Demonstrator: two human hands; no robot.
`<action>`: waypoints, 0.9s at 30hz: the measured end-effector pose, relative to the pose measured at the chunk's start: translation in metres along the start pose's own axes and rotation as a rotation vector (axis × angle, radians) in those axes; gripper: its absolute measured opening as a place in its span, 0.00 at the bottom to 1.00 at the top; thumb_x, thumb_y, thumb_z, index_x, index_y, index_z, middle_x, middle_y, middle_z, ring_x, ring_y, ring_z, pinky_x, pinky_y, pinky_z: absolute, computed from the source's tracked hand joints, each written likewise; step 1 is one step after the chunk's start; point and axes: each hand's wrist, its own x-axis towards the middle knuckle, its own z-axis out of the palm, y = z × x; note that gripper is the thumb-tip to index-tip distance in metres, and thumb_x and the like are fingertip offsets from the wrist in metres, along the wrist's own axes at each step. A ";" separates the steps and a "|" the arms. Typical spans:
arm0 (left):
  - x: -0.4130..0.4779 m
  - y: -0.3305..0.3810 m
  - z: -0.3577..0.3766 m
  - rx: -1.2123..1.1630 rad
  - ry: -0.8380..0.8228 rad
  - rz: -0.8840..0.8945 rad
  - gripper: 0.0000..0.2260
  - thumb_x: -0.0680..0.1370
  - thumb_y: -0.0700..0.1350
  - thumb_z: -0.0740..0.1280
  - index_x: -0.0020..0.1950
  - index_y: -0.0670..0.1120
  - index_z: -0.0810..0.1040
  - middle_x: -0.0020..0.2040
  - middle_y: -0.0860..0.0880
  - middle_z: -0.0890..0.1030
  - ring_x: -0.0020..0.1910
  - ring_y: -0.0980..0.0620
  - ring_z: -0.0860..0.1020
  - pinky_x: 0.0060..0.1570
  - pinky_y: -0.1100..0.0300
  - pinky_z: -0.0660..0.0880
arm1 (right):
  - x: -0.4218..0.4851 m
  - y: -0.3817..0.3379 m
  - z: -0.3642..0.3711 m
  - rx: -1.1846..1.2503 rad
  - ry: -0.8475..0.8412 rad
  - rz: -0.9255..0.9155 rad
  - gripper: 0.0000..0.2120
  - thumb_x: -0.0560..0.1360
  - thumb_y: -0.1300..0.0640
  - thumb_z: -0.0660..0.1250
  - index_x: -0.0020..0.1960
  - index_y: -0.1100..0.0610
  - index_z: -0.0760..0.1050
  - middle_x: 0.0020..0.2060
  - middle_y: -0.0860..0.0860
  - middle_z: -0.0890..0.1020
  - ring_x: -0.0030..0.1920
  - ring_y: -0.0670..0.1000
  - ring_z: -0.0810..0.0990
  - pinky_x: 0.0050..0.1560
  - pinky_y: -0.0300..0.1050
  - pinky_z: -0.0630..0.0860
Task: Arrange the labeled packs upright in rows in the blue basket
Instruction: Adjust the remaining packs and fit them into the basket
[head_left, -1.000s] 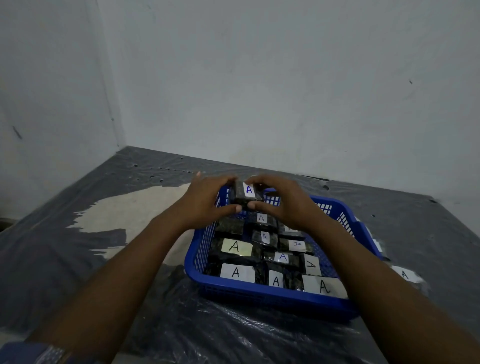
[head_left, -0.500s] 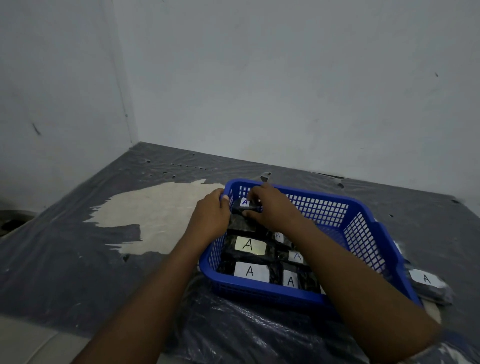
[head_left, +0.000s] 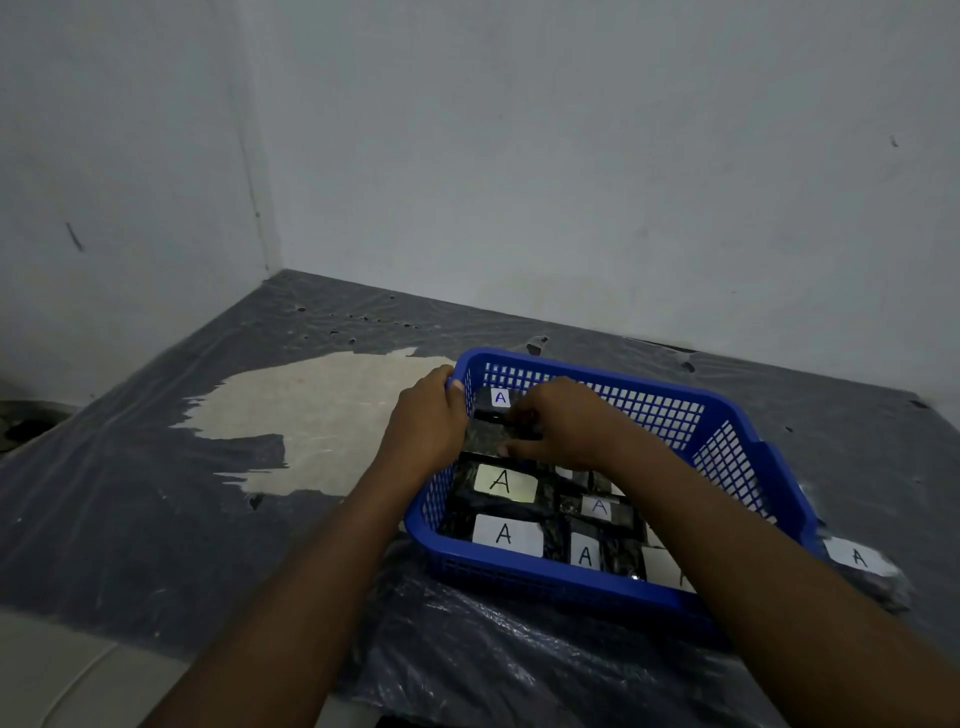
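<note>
A blue mesh basket (head_left: 727, 410) sits on the dark plastic sheet and holds several dark packs with white "A" labels in rows. A pack with a blue "A" label (head_left: 498, 402) stands at the basket's far left corner. My left hand (head_left: 428, 426) rests at the basket's left rim, thumb over the edge, against that pack. My right hand (head_left: 566, 423) reaches in from the right, fingers curled on the same pack's right side. Nearer packs (head_left: 506, 535) show their labels facing up. My right forearm hides the basket's right rows.
One more labeled pack (head_left: 857, 561) lies on the sheet just outside the basket's right side. A pale bare patch (head_left: 311, 415) shows to the left of the basket. Walls meet in a corner behind.
Both hands lowered the pack from above the basket down into its far left corner. The camera view shifted, so the basket sits more to the right.
</note>
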 end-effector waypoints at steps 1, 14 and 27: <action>0.000 0.000 0.000 -0.002 0.001 -0.006 0.17 0.85 0.46 0.54 0.69 0.41 0.72 0.63 0.42 0.79 0.59 0.44 0.78 0.50 0.60 0.67 | 0.001 -0.001 -0.001 0.003 -0.027 -0.001 0.22 0.72 0.42 0.73 0.59 0.55 0.82 0.49 0.50 0.85 0.46 0.49 0.81 0.48 0.45 0.79; 0.000 -0.006 0.002 0.019 0.096 -0.002 0.18 0.82 0.51 0.60 0.71 0.48 0.69 0.66 0.48 0.77 0.62 0.48 0.76 0.51 0.56 0.70 | -0.023 0.007 -0.012 0.689 0.285 0.043 0.13 0.76 0.50 0.70 0.60 0.48 0.76 0.58 0.45 0.78 0.54 0.42 0.80 0.44 0.32 0.79; -0.018 0.040 -0.026 -0.286 -0.174 0.208 0.22 0.73 0.69 0.63 0.53 0.55 0.84 0.45 0.56 0.86 0.43 0.62 0.83 0.42 0.65 0.80 | -0.049 -0.022 -0.014 0.701 0.544 -0.147 0.35 0.67 0.49 0.79 0.67 0.48 0.62 0.52 0.39 0.79 0.52 0.43 0.82 0.49 0.38 0.79</action>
